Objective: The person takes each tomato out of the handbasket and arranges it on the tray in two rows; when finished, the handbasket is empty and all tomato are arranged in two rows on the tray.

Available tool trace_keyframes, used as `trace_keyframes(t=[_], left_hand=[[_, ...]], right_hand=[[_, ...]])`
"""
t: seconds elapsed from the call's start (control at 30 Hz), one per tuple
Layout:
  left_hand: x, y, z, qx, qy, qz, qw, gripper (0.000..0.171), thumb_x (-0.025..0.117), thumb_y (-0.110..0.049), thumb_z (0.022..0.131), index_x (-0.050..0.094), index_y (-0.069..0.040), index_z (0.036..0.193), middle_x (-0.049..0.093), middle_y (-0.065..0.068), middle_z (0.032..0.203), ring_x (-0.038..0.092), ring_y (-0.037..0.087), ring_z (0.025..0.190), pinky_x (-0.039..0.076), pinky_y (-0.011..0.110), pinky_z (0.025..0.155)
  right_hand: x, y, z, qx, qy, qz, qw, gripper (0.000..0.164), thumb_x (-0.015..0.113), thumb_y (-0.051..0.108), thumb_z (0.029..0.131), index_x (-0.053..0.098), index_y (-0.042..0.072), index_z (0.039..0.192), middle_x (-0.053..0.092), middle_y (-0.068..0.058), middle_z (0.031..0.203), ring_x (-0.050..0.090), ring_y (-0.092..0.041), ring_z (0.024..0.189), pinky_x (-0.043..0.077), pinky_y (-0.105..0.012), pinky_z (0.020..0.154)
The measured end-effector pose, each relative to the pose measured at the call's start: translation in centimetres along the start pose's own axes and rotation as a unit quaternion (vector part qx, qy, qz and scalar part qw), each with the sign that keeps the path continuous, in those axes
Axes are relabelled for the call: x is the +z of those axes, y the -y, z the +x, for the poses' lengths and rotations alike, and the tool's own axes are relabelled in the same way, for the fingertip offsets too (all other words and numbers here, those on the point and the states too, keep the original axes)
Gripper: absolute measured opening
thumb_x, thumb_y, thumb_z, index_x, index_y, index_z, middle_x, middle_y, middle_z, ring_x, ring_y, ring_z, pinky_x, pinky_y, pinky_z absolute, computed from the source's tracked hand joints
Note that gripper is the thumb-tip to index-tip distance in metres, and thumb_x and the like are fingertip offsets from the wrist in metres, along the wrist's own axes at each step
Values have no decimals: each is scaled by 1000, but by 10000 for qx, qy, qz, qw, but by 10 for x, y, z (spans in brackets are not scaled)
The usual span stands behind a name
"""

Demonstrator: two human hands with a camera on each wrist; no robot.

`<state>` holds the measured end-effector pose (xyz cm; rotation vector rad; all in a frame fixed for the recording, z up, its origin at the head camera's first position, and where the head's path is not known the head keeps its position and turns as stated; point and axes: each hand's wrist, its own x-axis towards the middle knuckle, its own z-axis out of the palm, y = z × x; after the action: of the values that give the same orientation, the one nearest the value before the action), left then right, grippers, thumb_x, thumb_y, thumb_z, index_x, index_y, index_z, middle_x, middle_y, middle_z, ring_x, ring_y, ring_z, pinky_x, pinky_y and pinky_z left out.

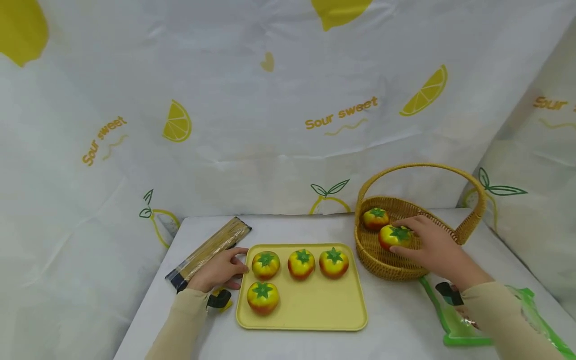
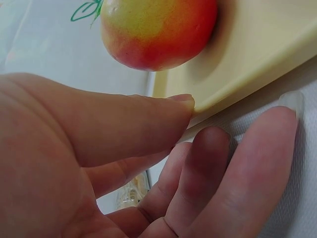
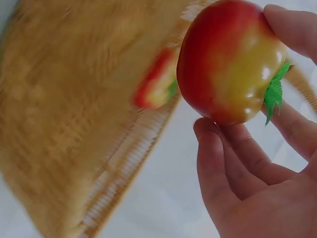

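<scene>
My right hand grips an artificial tomato, red and yellow with a green star-shaped top, between thumb and fingers. In the head view it overlaps the inside of the wicker basket, where another tomato sits at the far left. My left hand is at the left edge of the yellow tray, its thumb on the rim and its index fingertip hidden behind. On the tray, several more tomatoes lie: a row along the back and one tomato at front left.
A long clear packet of thin tan sticks lies left of the tray, behind my left hand. A green-edged plastic bag lies under my right forearm. The basket's tall handle arches over it. A lemon-print cloth hangs behind the table.
</scene>
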<state>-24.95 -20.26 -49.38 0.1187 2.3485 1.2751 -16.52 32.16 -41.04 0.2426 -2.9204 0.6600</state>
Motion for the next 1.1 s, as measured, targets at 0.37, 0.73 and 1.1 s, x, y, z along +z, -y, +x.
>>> trace_keyframes(t=[0.37, 0.73, 1.1], left_hand=[[2, -3, 0, 18, -50, -2, 10000, 59, 76, -16, 101, 57, -15, 156, 66, 14, 108, 71, 22, 70, 68, 35, 66], [1, -3, 0, -52, -63, -14, 10000, 58, 76, -16, 101, 57, -16, 156, 66, 14, 109, 71, 22, 70, 68, 34, 66], [0, -2, 0, -59, -18, -76, 10000, 59, 76, -16, 101, 56, -17, 157, 66, 13, 109, 72, 21, 70, 68, 34, 66]], right_hand=[[27, 61, -12, -251, -133, 497, 9984, 58, 84, 57, 90, 69, 25, 135, 64, -4, 128, 66, -30, 115, 61, -60, 98], [71, 111, -9, -700, 170, 708, 9949, 56, 86, 58, 88, 69, 30, 134, 60, 11, 122, 60, -10, 107, 60, -40, 93], [110, 142, -14, -1168, 400, 999, 9873, 55, 86, 58, 88, 71, 26, 130, 57, 13, 119, 60, -7, 108, 61, -35, 95]])
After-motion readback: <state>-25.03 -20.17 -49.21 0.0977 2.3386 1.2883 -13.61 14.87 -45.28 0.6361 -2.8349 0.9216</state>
